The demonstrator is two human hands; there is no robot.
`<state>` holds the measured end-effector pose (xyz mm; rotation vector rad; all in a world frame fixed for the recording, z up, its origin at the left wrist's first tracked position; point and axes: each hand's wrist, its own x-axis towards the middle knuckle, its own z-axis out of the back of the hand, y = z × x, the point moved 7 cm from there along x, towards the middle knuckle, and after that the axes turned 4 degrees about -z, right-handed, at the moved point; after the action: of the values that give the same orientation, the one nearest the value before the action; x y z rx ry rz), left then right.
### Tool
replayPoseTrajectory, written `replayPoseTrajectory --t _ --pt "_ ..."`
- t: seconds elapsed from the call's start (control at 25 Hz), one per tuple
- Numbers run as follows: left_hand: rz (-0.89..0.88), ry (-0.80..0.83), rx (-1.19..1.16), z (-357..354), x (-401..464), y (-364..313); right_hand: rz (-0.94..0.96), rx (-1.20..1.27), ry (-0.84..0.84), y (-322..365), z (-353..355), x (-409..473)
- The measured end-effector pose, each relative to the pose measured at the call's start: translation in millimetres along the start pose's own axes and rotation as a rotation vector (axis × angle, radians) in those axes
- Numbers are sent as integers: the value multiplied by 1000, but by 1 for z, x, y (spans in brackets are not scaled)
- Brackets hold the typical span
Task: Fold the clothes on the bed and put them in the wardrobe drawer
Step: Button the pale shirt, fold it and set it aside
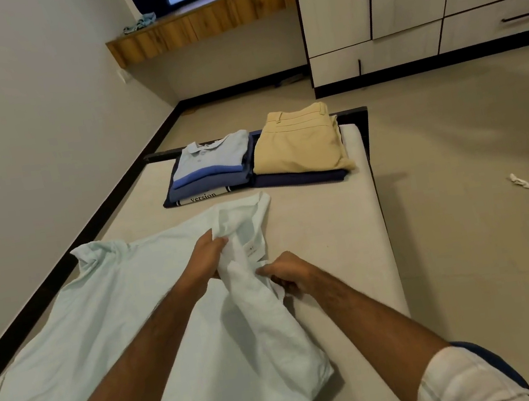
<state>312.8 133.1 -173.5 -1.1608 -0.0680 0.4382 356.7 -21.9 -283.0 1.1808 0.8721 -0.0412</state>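
On the bed [325,242], both hands bunch a pale mint shirt [110,328]: the left hand [208,256] and right hand [288,274] have fingers curled into its cloth. Folded clothes [260,159] are stacked beyond it.

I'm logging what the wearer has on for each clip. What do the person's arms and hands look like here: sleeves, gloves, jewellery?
Both forearms are bare. The left hand and right hand wear no gloves, and no rings or watch show. On the right arm, a white sleeve with faint grey check lines is rolled up near the elbow. The left arm shows no sleeve within the frame.
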Motion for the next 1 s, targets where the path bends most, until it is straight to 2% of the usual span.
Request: replayPoseTrajectory --t 0.08,0.24,0.32,0.4,0.44,0.52,0.56,0.6,0.68,0.76,0.8,0.92,1.0 --pt "-13 -6 -30 3 2 -5 26 77 54 8 2 3" --pt "7 -43 -138 12 6 -6 31 456 266 -5 9 6" --pt "10 -24 -172 10 7 -7 11 437 324 -16 17 8" --pt "11 24 -166 3 5 -8 54 395 260 -17 30 5" --pt "6 50 -154 -1 3 -9 103 441 173 -15 39 3" --pt "-4 82 -140 -8 -1 -9 194 673 -31 -16 62 -2" --pt "-1 98 -151 -12 -1 -8 190 744 -74 -21 67 -8" --pt "9 127 -175 -17 -4 -5 157 713 -68 -28 66 -18" --pt "23 217 -215 -29 -12 2 51 370 44 -45 52 -37" --pt "-25 341 -108 -45 -30 6 15 82 136 -58 44 -49" --pt "-82 402 18 -52 -41 7 36 52 110 -60 45 -53" --pt "-338 495 383 -64 -79 12 107 303 -178 -63 67 -70" --pt "-470 522 503 -65 -104 21 129 310 -192 -67 70 -88"
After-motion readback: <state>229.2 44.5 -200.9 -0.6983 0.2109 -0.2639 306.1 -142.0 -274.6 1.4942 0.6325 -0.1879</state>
